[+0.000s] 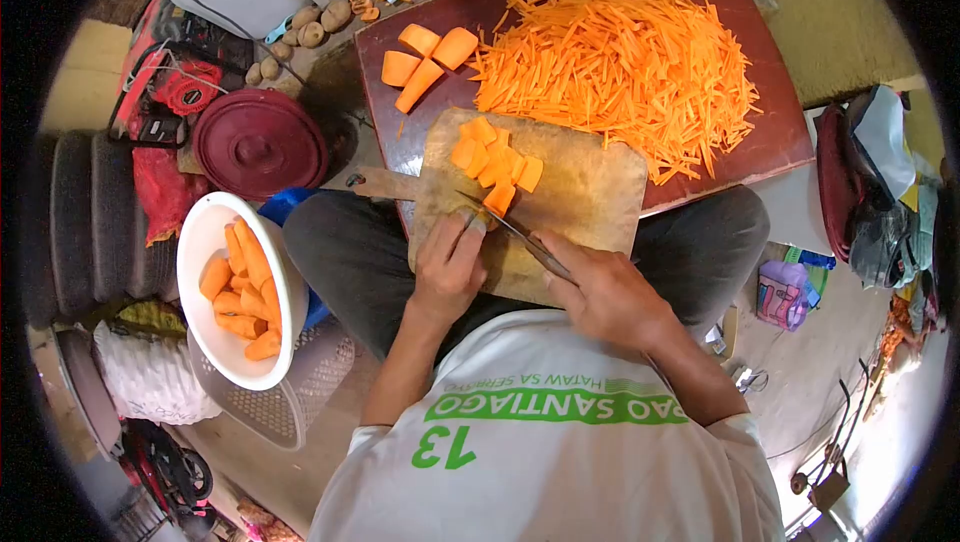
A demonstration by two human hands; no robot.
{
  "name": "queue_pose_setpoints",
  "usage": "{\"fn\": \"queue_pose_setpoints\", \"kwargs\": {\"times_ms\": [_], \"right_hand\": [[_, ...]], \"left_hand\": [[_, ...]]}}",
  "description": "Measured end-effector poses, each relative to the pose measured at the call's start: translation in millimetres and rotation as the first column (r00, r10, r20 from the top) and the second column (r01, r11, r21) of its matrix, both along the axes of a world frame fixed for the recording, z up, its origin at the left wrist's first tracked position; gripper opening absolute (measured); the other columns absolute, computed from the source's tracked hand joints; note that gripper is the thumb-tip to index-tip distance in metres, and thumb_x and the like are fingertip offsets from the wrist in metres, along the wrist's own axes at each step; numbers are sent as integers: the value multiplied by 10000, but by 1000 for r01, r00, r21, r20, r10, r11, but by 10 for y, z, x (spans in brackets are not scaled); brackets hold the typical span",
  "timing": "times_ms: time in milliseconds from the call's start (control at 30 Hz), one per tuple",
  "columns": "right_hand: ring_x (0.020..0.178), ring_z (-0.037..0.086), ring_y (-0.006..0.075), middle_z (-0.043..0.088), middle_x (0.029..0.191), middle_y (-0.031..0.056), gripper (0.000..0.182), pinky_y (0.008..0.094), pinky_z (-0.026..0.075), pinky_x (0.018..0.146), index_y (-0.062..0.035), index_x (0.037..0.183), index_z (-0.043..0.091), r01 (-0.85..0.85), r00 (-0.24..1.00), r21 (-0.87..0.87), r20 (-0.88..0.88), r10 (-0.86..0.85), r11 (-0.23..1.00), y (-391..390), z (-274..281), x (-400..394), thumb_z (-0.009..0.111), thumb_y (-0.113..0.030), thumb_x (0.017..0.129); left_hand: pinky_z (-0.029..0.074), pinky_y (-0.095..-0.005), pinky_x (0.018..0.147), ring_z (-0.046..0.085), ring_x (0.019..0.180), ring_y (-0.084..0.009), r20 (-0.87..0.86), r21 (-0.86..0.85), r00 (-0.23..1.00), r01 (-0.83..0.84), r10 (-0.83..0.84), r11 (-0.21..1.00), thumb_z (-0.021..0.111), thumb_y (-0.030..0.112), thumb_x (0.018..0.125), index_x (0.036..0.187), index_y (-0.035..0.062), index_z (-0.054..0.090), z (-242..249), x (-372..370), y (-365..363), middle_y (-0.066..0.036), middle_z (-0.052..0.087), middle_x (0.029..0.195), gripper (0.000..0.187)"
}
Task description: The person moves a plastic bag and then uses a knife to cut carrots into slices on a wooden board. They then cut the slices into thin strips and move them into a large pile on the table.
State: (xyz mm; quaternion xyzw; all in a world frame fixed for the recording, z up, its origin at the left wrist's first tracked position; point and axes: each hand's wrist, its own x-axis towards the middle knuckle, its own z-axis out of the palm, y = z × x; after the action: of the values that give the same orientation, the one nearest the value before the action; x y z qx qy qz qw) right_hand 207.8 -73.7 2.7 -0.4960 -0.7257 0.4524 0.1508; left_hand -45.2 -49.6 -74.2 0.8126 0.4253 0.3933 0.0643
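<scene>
You slice carrot (499,198) at the chopping board's (597,187) 9 o'clock, right hand (615,297) closed round the knife (545,254), left hand (448,267) pinching; the next cut likely needs tucked fingertips.

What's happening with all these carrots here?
A seated person is cutting carrot on a wooden board. The right hand holds a knife, and the left hand steadies the piece at its blade. Cut pieces lie on the board. Beyond it are a big heap of thin strips and four larger chunks. More carrots fill part of a white tub.
</scene>
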Motion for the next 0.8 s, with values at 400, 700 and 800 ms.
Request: {"fn": "queue_pose_setpoints", "kwargs": {"times_ms": [400,700,800], "right_hand": [[1183,706,504,714,1302,319,521,536,576,999,-8,1536,523,55,996,-3,-67,-55,998,38,341,12,643,-222,1077],[1123,716,519,721,1231,344,551,569,577,964,-24,1560,500,-5,1000,-53,24,6,999,-49,-14,-21,640,-249,1076],[1111,720,516,730,1225,326,557,557,583,958,-26,1556,508,12,999,-64,35,-10,998,-48,-12,-1,647,-261,1070]], "left_hand": [[530,-439,635,639,750,-360,6,25,999,-32,32,999,691,-177,704,998,-67,703,-32,28,19,-168,572,890,314],[581,-462,729,690,848,-400,39,21,999,26,-27,999,690,-141,624,1068,-82,721,2,-15,33,-223,684,1061,449],[587,-464,738,699,865,-413,35,0,999,22,-22,1000,696,-128,615,1073,-84,719,-41,-39,-26,-231,698,1086,461]]}}
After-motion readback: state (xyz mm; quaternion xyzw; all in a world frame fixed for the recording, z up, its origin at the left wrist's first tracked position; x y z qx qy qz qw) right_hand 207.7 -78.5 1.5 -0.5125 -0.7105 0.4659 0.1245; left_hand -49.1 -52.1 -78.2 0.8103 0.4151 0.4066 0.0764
